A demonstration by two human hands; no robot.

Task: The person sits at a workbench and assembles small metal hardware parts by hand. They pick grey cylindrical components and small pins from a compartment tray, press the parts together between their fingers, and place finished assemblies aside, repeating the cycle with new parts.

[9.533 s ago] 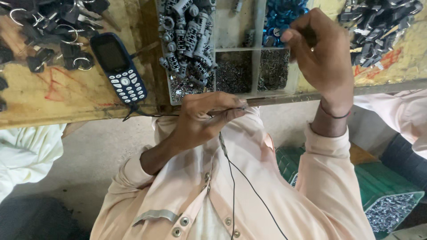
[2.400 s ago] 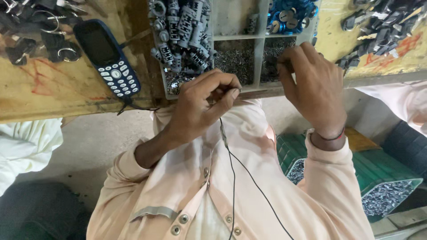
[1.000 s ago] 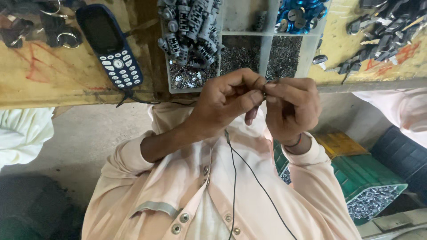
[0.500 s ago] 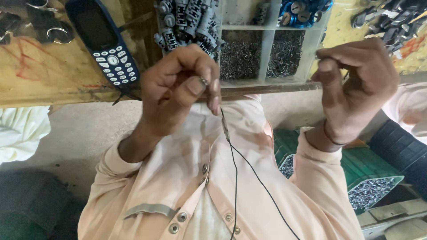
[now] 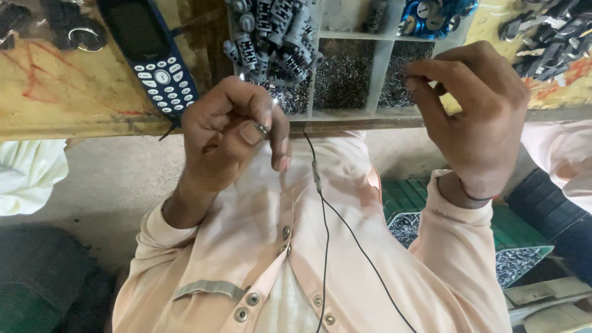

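Closest to my view, a thin black cable runs up the front of the peach shirt and forks near the chest. Just above that, my left hand hangs curled over the table edge, thumb and forefinger pinched on a small metal ring, the other fingers folded loosely under it. My right hand sits at about the same height, well apart from the left, with fingertips drawn together at the front wall of the divided tray; whether anything is caught between them I cannot tell. Beyond the hands, the wooden table carries a dark blue keypad phone lying tilted just left of the tray. The tray's near compartments hold fine dark metal bits, while farther ones hold grey cylindrical parts and blue caps. Off to the right, low down, a green bin holds more metal bits.
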